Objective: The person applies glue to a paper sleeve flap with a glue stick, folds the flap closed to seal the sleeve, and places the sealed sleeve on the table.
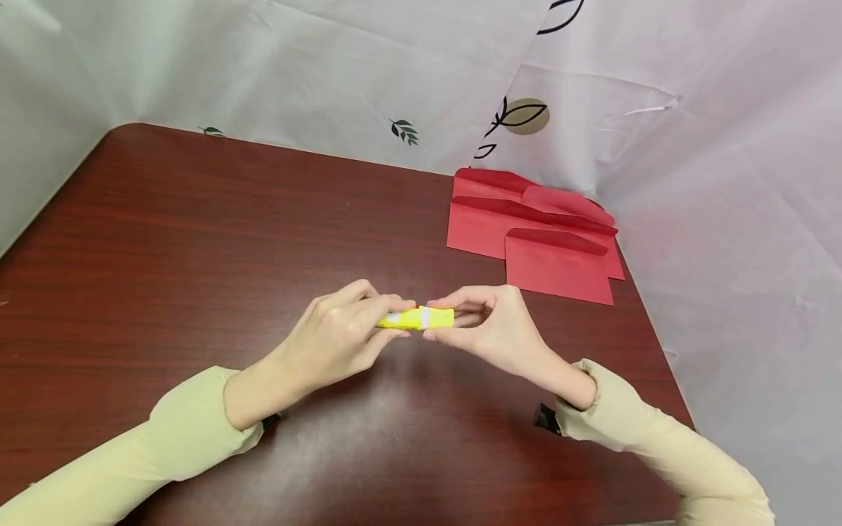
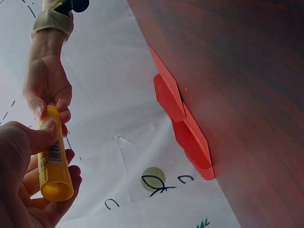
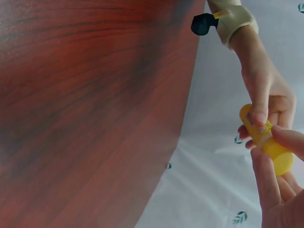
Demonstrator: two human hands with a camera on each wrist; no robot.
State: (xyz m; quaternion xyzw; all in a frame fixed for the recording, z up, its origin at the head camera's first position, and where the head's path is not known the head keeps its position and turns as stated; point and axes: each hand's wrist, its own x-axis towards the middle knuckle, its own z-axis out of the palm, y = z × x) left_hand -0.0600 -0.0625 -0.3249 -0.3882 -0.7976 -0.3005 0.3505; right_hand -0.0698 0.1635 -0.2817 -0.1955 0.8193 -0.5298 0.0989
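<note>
Fingertips of the left hand (image 1: 332, 332) and right hand (image 1: 506, 329) pinch either end of a yellow cylindrical plastic tube (image 1: 438, 318), above the brown wood-grain surface (image 1: 217, 241), in from its right edge. Overlapping red rectangular paper envelopes (image 1: 559, 269) lie at the far right corner. Early stage, seemingly: tube in hand, ends apparently unseparated; envelopes not yet handled.

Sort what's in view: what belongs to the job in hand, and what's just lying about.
In the job:
- tube, held between both hands
- left hand
- right hand

Lying about, it seems:
- red envelopes, untouched on the table, though they might be wanted later
</note>
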